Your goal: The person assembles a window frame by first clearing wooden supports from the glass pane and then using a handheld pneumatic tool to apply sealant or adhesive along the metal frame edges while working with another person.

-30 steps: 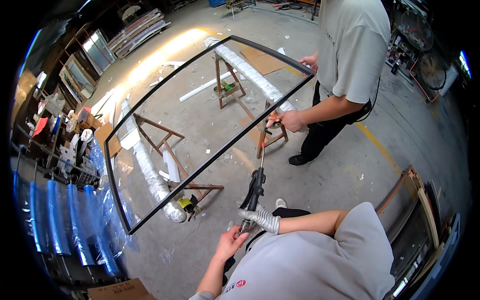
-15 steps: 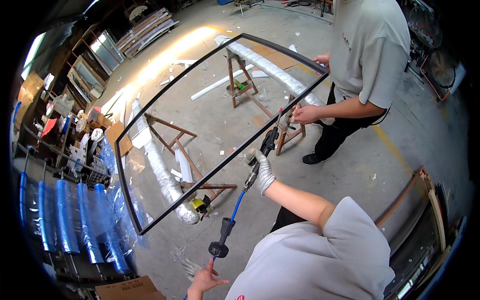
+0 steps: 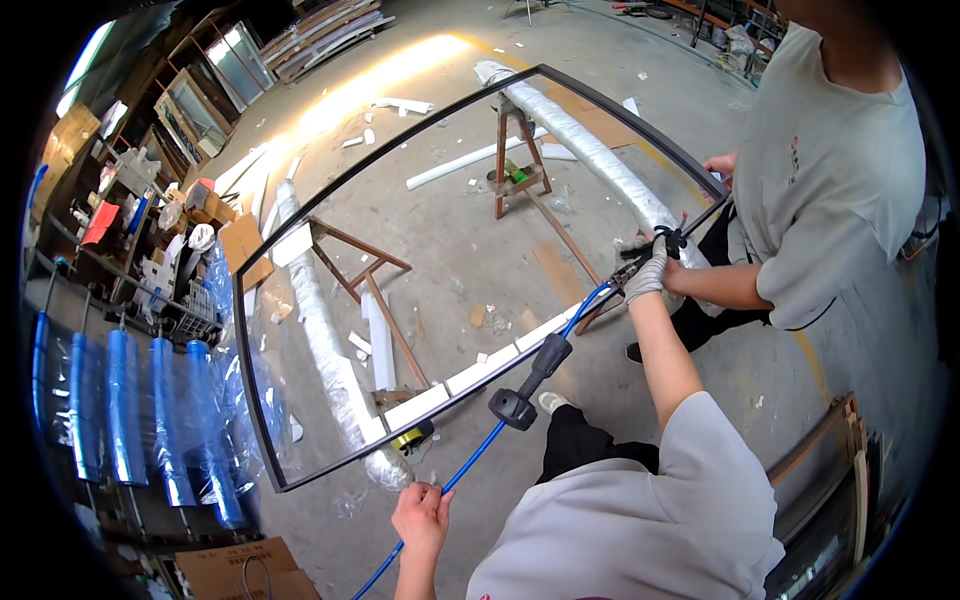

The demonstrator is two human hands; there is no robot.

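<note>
A large curved glass pane with a black border [image 3: 362, 457] lies across two foil-wrapped supports [image 3: 590, 150]. At its right corner my right hand [image 3: 646, 277], in a light grey glove, is closed round a black tool [image 3: 668, 243] with a red tip. A blue hose [image 3: 470, 462] runs from the tool through a black ribbed sleeve [image 3: 530, 383] down to the left. My bare left hand [image 3: 421, 516] grips the hose below the pane's near edge. A co-worker's hand [image 3: 684, 279] is beside my gloved hand; the other [image 3: 720, 166] is at the pane's far right edge.
Rusty trestle legs [image 3: 385, 325] stand under the pane. Blue film rolls [image 3: 125, 410] and a cluttered shelf [image 3: 150, 260] line the left, with a cardboard box [image 3: 245, 570] below. Framed panels [image 3: 835, 480] lean at the lower right. White scraps and tubes litter the floor.
My right hand has carried the tool right and away from me to the pane's right corner, drawing the hose along. My left hand, earlier spread with a fingertip at the hose, now grips it.
</note>
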